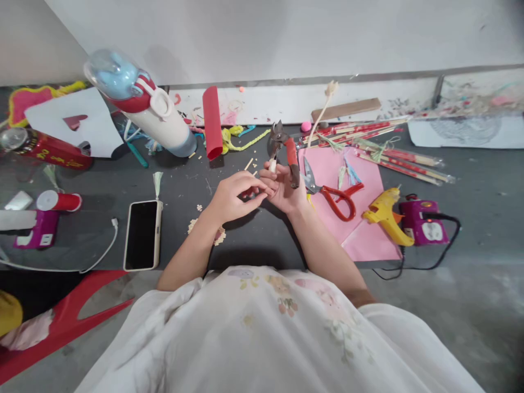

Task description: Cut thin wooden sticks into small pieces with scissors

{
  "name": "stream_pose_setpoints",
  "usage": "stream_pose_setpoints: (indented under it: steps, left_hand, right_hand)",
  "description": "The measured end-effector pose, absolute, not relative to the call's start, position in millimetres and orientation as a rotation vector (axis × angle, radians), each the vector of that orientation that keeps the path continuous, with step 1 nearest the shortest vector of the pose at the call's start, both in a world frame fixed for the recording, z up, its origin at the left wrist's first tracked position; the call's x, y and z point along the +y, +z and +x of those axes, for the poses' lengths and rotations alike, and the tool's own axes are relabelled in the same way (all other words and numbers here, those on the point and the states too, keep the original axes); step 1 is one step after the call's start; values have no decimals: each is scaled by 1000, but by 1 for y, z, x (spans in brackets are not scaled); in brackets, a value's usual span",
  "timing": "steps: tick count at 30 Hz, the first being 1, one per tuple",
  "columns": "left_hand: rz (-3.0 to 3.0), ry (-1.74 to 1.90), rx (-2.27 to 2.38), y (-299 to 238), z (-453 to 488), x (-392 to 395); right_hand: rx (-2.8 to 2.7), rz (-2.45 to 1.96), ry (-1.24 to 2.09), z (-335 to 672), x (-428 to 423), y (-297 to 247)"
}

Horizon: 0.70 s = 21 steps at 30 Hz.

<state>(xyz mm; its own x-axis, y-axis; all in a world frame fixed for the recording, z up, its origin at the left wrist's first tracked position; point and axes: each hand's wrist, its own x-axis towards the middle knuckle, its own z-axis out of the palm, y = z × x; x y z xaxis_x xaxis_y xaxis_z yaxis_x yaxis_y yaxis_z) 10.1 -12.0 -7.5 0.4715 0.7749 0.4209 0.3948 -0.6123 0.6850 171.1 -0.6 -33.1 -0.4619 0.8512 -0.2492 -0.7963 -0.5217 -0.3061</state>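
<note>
Entry one, as I read it: right hand (286, 192) just left of the pink paper (362, 240), fingers closed round upright red-handled pliers (283, 146), a short stick (273, 162) beside them. Entry two: left hand (232, 197), further left of the paper, fingers curled against the right fingertips; grip unclear. Red scissors (339, 197) lie on the paper.

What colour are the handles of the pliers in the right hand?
Red, on the dark metal cutting pliers in the right hand; head view.
</note>
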Motion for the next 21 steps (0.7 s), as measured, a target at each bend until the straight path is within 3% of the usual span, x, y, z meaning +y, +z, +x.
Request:
stream_pose_setpoints:
  steps: [10, 21]
  left_hand:
    - [2715, 1186, 923, -24, 9, -14]
    - [2676, 1198, 1075, -21, 19, -21]
  right_hand:
    - [-68, -337, 2079, 175, -2, -28]
    - [-119, -297, 2118, 173, -3, -33]
